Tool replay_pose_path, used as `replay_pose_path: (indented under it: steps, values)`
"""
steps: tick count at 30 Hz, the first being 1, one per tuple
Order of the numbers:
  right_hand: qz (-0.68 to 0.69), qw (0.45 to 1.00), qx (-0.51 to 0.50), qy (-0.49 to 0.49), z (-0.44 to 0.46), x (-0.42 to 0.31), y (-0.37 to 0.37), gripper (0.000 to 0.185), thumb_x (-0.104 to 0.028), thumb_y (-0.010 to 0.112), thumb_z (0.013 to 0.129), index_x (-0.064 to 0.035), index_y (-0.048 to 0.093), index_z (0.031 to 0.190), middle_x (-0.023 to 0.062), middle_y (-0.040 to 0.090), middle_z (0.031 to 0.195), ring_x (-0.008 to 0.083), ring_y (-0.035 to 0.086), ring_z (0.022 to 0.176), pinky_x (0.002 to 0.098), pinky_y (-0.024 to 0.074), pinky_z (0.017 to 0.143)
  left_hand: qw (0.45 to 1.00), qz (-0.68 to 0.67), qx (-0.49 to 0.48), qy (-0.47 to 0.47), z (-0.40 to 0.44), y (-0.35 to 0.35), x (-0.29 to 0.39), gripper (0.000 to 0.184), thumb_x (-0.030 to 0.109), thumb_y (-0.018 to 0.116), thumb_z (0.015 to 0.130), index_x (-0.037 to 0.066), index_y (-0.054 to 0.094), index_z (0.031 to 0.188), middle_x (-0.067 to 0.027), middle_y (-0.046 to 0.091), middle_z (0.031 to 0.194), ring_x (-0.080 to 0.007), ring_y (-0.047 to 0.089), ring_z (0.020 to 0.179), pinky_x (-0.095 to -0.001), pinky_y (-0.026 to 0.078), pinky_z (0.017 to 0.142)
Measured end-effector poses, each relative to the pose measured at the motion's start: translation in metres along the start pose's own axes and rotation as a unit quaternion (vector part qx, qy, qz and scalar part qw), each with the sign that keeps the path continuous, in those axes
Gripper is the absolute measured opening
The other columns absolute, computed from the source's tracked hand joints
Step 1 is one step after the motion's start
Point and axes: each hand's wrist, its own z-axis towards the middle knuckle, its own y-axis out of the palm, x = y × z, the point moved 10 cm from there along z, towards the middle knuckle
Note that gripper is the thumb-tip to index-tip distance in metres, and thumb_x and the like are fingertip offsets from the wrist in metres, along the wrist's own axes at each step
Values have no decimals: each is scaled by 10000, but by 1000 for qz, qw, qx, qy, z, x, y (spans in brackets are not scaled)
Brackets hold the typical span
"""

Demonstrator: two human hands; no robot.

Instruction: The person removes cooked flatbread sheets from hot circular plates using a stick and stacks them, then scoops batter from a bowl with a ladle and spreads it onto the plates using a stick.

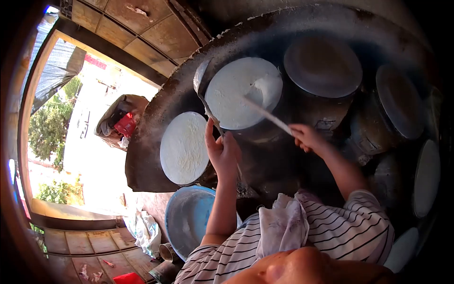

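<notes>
My left hand (224, 154) is closed round the handle of a long ladle (200, 78), whose batter-coated head is up beside the left edge of a round white griddle (227, 94). With my right hand (305, 137) I grip a pale stick (269, 115). Its far end reaches onto the white batter layer of that griddle, where a blurred whiter patch shows; the tip itself is hard to make out. Lower left, a second round griddle (184, 147) carries a white, slightly bumpy layer, close to my left hand.
Two dark round griddles (323, 66) (400, 102) stand to the right, with a pale round one (426, 179) beyond. A blue basin (189, 217) is at lower left, beside a white plastic bag (143, 232). A bin (120, 120) with red material stands outside the curved counter edge.
</notes>
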Motion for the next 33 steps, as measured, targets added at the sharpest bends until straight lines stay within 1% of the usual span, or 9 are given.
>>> replay_pose_path:
  steps: [5, 8, 11, 14, 16, 21, 27, 30, 33]
  values:
    - [46, 998, 49, -21, 32, -12, -65, 359, -222, 424, 985, -67, 506, 1298, 25, 546, 668, 56, 433, 439, 236, 376, 385, 983, -57, -35, -168, 40, 54, -54, 522, 108, 476, 940, 113, 267, 1419, 36, 404, 599, -41, 362, 451, -201, 315, 370]
    - [-319, 807, 245, -433, 50, -78, -45, 318, -150, 477, 942, -103, 554, 1247, 174, 621, 711, 295, 605, 555, 389, 482, 493, 926, -263, -99, -251, 69, 94, -95, 421, 136, 458, 951, 122, 359, 1360, 47, 391, 626, -42, 353, 471, -194, 331, 398]
    - [-327, 851, 289, -290, 17, -56, -95, 338, -169, 512, 921, -109, 549, 1252, 202, 631, 743, 355, 621, 646, 450, 487, 543, 690, -566, -155, -424, 66, 103, -77, 234, 192, 439, 979, 212, 492, 1205, 43, 360, 648, -47, 352, 468, -212, 322, 412]
    - [-347, 861, 268, -256, 10, -25, -88, 382, -189, 527, 914, -101, 517, 1286, 178, 625, 707, 350, 615, 623, 462, 486, 551, 642, -598, -159, -453, 69, 108, -79, 144, 228, 420, 991, 165, 520, 1072, 37, 383, 658, -50, 368, 488, -216, 338, 429]
    - [-357, 857, 250, -273, 27, -38, -64, 381, -197, 523, 916, -102, 519, 1285, 176, 624, 715, 352, 615, 629, 468, 486, 562, 704, -546, -127, -437, 84, 111, -115, 149, 242, 432, 987, 124, 521, 966, 38, 388, 653, -48, 374, 493, -221, 346, 435]
    - [-360, 857, 215, -301, 60, -65, -96, 328, -168, 478, 937, -85, 545, 1247, 176, 634, 778, 356, 616, 717, 455, 488, 612, 653, -590, -65, -470, 82, 91, -128, 236, 196, 477, 959, 104, 445, 744, 35, 387, 613, -57, 386, 496, -202, 405, 476]
    - [-337, 889, 123, -283, 44, -78, -70, 301, -185, 484, 941, -66, 575, 1203, 179, 650, 967, 321, 639, 820, 415, 498, 681, 701, -546, -51, -456, 111, 91, -136, 263, 203, 489, 953, 104, 418, 720, 35, 374, 584, -58, 373, 472, -193, 388, 442]
    - [-159, 962, 210, -78, 14, -16, -81, 320, -183, 491, 950, -58, 554, 1237, 157, 664, 902, 256, 647, 728, 365, 487, 627, 738, -529, 12, -419, 100, 70, -165, 126, 163, 465, 950, 119, 449, 833, 24, 380, 631, -63, 374, 488, -194, 364, 428]
    - [-46, 983, 144, -99, 22, 12, -5, 351, -184, 493, 950, -19, 524, 1259, 154, 628, 781, 185, 606, 627, 333, 457, 561, 807, -464, 117, -345, 63, 76, -198, 9, 140, 448, 946, 146, 455, 943, 18, 394, 687, -63, 384, 511, -190, 353, 426]
